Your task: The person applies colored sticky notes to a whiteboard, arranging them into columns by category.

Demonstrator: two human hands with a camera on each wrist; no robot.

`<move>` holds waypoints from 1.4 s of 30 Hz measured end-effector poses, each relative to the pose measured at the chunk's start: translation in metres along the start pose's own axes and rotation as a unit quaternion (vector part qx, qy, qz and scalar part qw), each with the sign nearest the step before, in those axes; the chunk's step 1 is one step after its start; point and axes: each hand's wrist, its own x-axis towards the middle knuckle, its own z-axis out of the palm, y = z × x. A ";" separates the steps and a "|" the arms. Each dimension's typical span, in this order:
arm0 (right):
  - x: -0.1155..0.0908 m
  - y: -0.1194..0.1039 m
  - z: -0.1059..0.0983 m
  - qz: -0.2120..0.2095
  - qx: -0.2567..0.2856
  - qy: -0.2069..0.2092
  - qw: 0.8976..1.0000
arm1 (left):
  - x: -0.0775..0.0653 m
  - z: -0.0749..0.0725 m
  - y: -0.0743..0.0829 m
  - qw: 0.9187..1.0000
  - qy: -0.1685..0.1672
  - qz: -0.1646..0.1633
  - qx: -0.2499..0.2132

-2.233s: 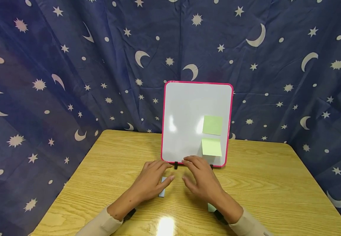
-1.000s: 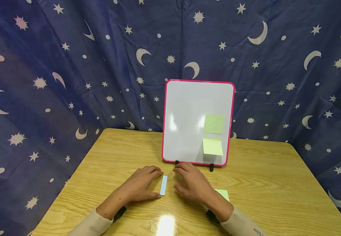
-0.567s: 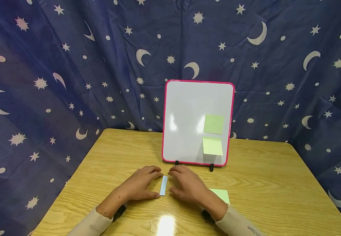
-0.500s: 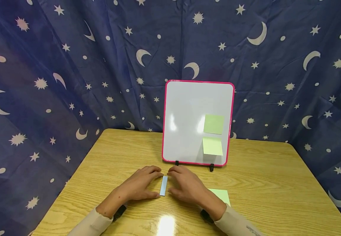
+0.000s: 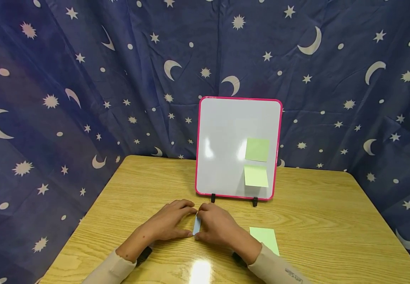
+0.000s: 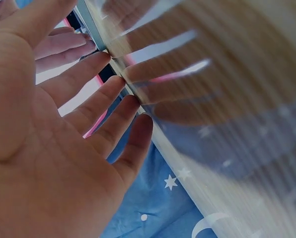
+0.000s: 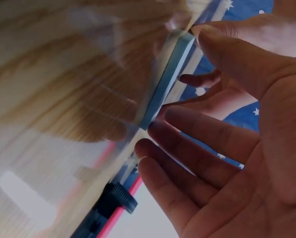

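Head view, blue strip [image 5: 197,225]: one, slim, on the table [image 5: 332,213] in front of the whiteboard [image 5: 222,138], between the two hands; pad or solid block, cannot tell.
Head view, left hand [image 5: 169,223]: at the strip's left side; wide gap between thumb and forefinger, their tips near its two ends; firm pressure not discernible.
Head view, right hand [image 5: 217,225]: at the strip's right side; thumb towards the near end, fingers over the far end, covering part of it; grip or mere touch, cannot tell.
Head view, green notes: two on the board's right half, upper [image 5: 257,150] and lower [image 5: 256,176], the lower angled out at its bottom edge; a third green note [image 5: 264,238] on the table, beside the right forearm.
Head view, step in hand: by judgement, taking hold of the strip by its ends; the next move seems to call for a light, sure pinch with one hand while the other steadies.
Left wrist view, fingers: long, gently bent, spread apart, tips at the table surface; the strip partly visible beyond; thumb tip out of frame.
Right wrist view, fingers: thumb tip at one end of the strip, forefinger and middle finger by the other, a broad span; nothing enclosed in the palm; left fingers behind.
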 end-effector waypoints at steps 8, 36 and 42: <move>0.005 -0.006 0.003 0.023 -0.026 -0.029 0.999 | 0.001 0.000 0.000 1.000 0.004 0.005 -0.005; 0.007 -0.010 0.003 0.012 -0.057 -0.031 0.998 | 0.003 0.001 -0.005 1.000 -0.002 0.015 -0.024; 0.006 -0.011 0.003 -0.009 -0.058 -0.019 0.998 | 0.004 0.000 -0.004 1.000 -0.007 0.016 -0.022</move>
